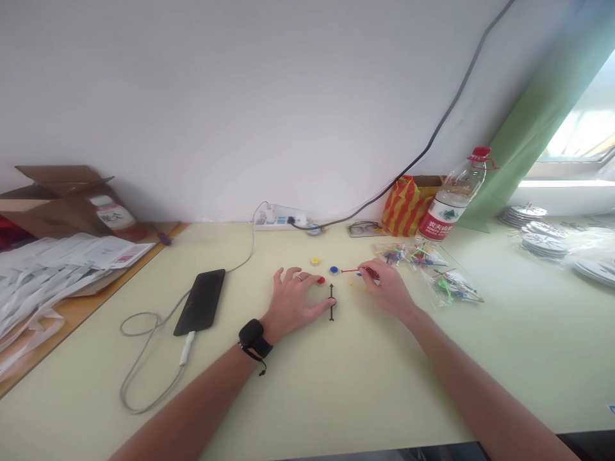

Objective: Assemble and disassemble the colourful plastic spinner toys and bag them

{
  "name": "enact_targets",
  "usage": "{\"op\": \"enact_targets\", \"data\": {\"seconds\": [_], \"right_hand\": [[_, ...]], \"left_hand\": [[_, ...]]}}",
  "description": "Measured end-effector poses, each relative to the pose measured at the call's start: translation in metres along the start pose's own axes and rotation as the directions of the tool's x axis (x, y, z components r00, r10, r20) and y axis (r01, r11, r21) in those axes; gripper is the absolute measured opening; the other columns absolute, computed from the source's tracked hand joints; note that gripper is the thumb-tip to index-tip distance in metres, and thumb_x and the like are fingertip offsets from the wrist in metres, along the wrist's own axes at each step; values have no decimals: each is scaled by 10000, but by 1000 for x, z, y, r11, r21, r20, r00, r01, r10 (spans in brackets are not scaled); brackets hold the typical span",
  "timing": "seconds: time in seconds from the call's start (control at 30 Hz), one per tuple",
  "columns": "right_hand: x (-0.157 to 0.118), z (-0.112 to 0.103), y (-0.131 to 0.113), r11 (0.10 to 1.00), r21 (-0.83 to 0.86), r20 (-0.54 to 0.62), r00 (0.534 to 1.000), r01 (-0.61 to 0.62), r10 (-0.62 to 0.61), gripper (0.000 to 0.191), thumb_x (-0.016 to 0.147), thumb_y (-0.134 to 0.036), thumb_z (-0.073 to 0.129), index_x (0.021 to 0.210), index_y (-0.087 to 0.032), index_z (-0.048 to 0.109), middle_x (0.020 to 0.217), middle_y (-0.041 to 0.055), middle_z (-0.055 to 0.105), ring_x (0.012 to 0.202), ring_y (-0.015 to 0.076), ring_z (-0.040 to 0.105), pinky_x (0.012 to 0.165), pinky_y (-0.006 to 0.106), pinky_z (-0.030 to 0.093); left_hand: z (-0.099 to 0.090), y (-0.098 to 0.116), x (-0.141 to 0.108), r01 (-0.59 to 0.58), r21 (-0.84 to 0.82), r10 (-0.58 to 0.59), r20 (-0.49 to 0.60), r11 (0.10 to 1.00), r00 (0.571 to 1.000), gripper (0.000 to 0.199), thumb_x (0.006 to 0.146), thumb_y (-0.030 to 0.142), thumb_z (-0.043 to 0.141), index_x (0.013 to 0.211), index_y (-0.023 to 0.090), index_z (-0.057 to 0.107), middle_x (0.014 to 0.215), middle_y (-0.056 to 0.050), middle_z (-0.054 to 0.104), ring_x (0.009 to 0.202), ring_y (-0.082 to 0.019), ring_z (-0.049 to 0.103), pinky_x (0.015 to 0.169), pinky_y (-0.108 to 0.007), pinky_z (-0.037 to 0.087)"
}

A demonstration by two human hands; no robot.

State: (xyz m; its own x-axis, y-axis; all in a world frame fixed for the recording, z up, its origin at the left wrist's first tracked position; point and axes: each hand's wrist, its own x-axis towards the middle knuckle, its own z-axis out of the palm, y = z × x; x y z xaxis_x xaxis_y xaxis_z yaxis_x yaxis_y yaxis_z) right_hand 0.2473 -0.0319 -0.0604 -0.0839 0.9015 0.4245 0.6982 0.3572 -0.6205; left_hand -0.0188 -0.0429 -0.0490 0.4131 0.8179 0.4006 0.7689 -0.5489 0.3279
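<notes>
My left hand (294, 303) lies on the pale table with its fingers spread. Its thumb tip rests on the middle of a black arrow-shaped piece (331, 311), and its index fingertip touches a small red round piece (321, 280). My right hand (384, 286) pinches one end of a thin red arrow-shaped piece (350, 271), which points left toward a blue round piece (334, 271). A yellow round piece (314, 261) sits a little farther back. Beneath the right fingers, a thin yellow piece (356, 286) and a blue one are partly hidden.
Bags of coloured parts (449, 286) lie right of my right hand. Behind stand a water bottle (444, 208), glasses (364, 227) and a power strip (281, 219). A phone (200, 302) with its cable lies left; stacked discs (542, 240) are at far right.
</notes>
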Motion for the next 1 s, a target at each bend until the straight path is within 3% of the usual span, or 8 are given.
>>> {"op": "enact_targets", "data": {"seconds": [0.17, 0.33, 0.53, 0.67, 0.73, 0.8, 0.9, 1.0], "right_hand": [[-3, 3, -9, 1000, -2, 84, 996, 31, -30, 182, 947, -267, 512, 879, -221, 675, 821, 40, 667, 722, 188, 582, 677, 319, 425], [-6, 5, -16, 999, 17, 165, 985, 46, -49, 140, 883, -194, 545, 797, -216, 652, 767, 15, 649, 674, 166, 536, 645, 298, 385], [-8, 6, -15, 997, 72, 198, 979, 31, -45, 241, 943, -186, 442, 979, -216, 679, 912, 40, 704, 765, 184, 607, 698, 299, 418], [-10, 3, -19, 999, 30, 200, 979, 23, -28, 297, 972, -195, 394, 1121, -226, 650, 819, 16, 668, 698, 186, 586, 677, 303, 407], [-11, 2, -20, 999, 23, 202, 979, 28, -32, 290, 979, -197, 397, 1141, -232, 635, 799, 7, 664, 685, 185, 588, 660, 299, 408], [-12, 5, -21, 998, 44, 190, 980, 46, -53, 297, 989, -199, 407, 1181, -238, 631, 904, 27, 711, 766, 192, 634, 691, 301, 444], [-12, 15, -19, 992, 82, 153, 982, 101, -112, 342, 1006, -201, 422, 1270, -250, 633, 1170, 66, 732, 1017, 215, 673, 833, 326, 502], [-12, 28, -19, 985, 63, 158, 973, 160, -168, 362, 1007, -172, 430, 1279, -239, 659, 1167, 77, 743, 1061, 228, 673, 900, 359, 507]], "left_hand": [[3, 11, -3, -13, -6, 14, 28, 1000, 1000, 440, 863, 591, 700, 1198, 306, 681, 1207, -65, 746, 1345, -403, 491, 1188, -682, 152], [2, 14, -5, 4, 47, -4, 13, 999, 1000, 347, 852, 281, 640, 1197, 306, 673, 1205, -30, 743, 1335, -358, 512, 1196, -630, 213], [3, -8, 0, 95, 104, -92, -33, 990, 995, 464, 805, 93, 548, 1210, 279, 676, 1245, -45, 728, 1327, -375, 512, 1151, -630, 293], [0, -17, 4, 66, 129, -49, -128, 989, 991, 622, 715, -8, 534, 1280, 233, 631, 1353, -83, 662, 1345, -379, 470, 1075, -555, 398], [-3, -15, 5, 24, 127, -3, -162, 992, 987, 529, 697, -18, 543, 1143, 233, 674, 1285, -83, 679, 1260, -364, 518, 985, -511, 448], [-5, -10, 5, -26, 92, 40, -158, 995, 987, 363, 737, 20, 574, 1010, 228, 692, 1143, -76, 710, 1110, -321, 585, 902, -457, 475], [-5, -3, 3, -69, 10, 69, -42, 998, 997, 141, 854, 152, 595, 910, 228, 700, 856, -31, 710, 818, -226, 627, 754, -370, 478], [-2, 2, 1, -22, -19, 24, 103, 1000, 994, 163, 914, 220, 558, 842, 235, 703, 673, 12, 654, 642, -178, 593, 624, -328, 410]]}}
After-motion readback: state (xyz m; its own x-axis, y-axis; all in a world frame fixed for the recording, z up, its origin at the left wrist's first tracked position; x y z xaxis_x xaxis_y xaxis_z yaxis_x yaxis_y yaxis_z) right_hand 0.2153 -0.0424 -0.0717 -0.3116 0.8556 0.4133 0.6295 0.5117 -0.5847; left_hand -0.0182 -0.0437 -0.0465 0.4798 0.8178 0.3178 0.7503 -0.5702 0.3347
